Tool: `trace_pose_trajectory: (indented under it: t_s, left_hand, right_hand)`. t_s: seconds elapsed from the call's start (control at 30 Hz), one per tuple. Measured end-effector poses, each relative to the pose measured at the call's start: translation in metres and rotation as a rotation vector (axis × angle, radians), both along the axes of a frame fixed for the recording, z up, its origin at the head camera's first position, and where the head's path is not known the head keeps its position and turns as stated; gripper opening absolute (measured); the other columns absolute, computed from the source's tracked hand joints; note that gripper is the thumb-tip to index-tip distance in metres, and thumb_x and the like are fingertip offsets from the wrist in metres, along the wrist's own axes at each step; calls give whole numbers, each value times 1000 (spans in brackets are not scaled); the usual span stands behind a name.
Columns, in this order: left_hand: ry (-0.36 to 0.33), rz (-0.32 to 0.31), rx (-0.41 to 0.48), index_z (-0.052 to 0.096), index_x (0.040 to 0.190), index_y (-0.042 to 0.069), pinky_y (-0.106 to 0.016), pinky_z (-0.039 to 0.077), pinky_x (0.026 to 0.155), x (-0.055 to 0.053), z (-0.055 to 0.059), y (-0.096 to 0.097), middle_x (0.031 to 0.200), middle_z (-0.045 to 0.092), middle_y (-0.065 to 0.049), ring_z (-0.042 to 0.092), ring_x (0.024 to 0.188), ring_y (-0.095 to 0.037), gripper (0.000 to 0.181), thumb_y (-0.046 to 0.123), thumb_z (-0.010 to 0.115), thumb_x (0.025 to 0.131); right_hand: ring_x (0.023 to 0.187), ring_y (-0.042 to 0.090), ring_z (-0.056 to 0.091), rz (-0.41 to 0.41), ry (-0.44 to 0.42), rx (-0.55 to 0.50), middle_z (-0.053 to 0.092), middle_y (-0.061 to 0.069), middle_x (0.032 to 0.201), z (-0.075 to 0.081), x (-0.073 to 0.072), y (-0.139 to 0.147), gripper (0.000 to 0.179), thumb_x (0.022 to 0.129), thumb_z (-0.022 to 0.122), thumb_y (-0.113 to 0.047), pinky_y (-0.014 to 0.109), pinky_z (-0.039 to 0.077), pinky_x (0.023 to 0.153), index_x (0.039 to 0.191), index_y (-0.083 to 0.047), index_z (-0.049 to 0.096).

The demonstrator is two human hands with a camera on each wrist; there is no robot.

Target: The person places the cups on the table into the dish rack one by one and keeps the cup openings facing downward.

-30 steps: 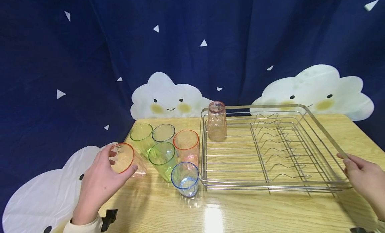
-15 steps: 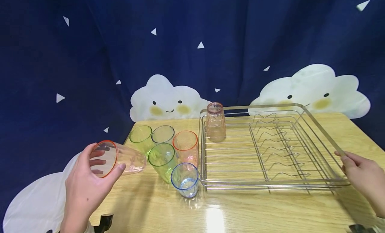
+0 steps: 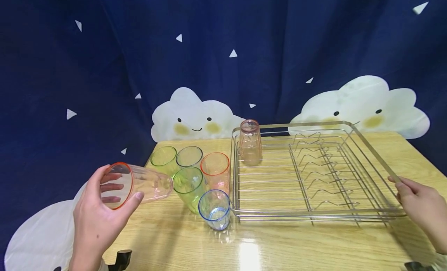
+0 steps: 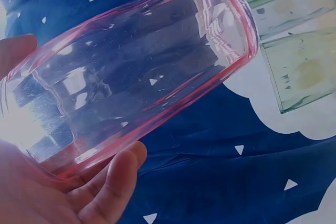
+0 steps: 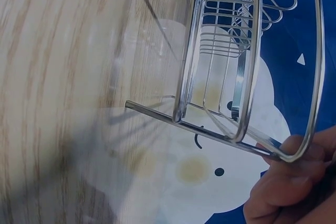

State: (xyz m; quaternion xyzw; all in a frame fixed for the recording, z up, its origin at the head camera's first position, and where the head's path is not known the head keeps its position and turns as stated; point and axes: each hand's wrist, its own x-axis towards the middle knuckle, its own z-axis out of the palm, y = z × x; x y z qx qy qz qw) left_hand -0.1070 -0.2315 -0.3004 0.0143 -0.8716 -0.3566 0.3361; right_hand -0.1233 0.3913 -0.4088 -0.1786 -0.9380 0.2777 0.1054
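My left hand (image 3: 96, 218) holds a clear pinkish drinking glass (image 3: 150, 183) near its orange-red rim, thumb on one side and fingers on the other. That glass lies tipped on its side in the air, mouth toward the palm and base pointing right, close to a green glass (image 3: 189, 189). In the left wrist view, the glass (image 4: 157, 72) fills much of the picture. At the far right, my right hand (image 3: 422, 205) grips the corner area of a wire dish rack (image 3: 314, 124). A pink glass (image 3: 250, 146) stands upside down in the rack's back left corner.
Left of the rack, more glasses stand upright on the wooden table (image 3: 279, 245): another green one (image 3: 163, 162), a dark-rimmed one (image 3: 189, 156), a red-rimmed one (image 3: 215, 170) and a blue one (image 3: 215, 214). A dark blue curtain (image 3: 209, 14) hangs behind.
My left hand has moved left with the glass and tipped it from a slant to nearly horizontal, mouth toward the palm. The right hand stays on the rack.
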Motion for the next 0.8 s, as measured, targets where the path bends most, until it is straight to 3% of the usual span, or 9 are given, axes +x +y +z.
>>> trace_pose_trajectory:
  t_s: [0.2, 0.3, 0.53, 0.8]
  left_hand:
    - [16, -8, 42, 53, 140, 18, 0, 45, 72, 4, 2, 3, 111, 58, 24, 59, 91, 11, 86, 4, 89, 63]
    - [60, -31, 61, 53, 140, 18, -1, 46, 73, 6, 4, 5, 113, 59, 23, 60, 92, 9, 88, 0, 88, 61]
    - [200, -136, 74, 50, 140, 8, -3, 48, 73, 7, 5, 8, 116, 62, 15, 63, 93, 6, 91, -12, 82, 57]
    - [256, -253, 163, 49, 141, 3, -6, 51, 74, 8, 5, 13, 117, 63, 4, 64, 95, -3, 89, -15, 76, 59]
  right_hand:
    - [52, 15, 38, 4, -7, 20, 57, 1, 72, 3, 1, -1, 54, 107, 24, -28, 31, 32, 49, 137, 8, 51]
    - [52, 15, 38, 1, -7, 25, 57, 0, 72, 4, 2, 0, 54, 107, 24, -28, 31, 32, 48, 137, 8, 51]
    - [54, 13, 39, -12, -19, 23, 59, 2, 72, 3, 3, 0, 54, 107, 23, -27, 30, 33, 49, 138, 9, 49]
    - [53, 14, 39, 5, -12, 35, 60, 5, 72, 3, 2, -1, 54, 107, 24, -27, 30, 32, 49, 136, 11, 50]
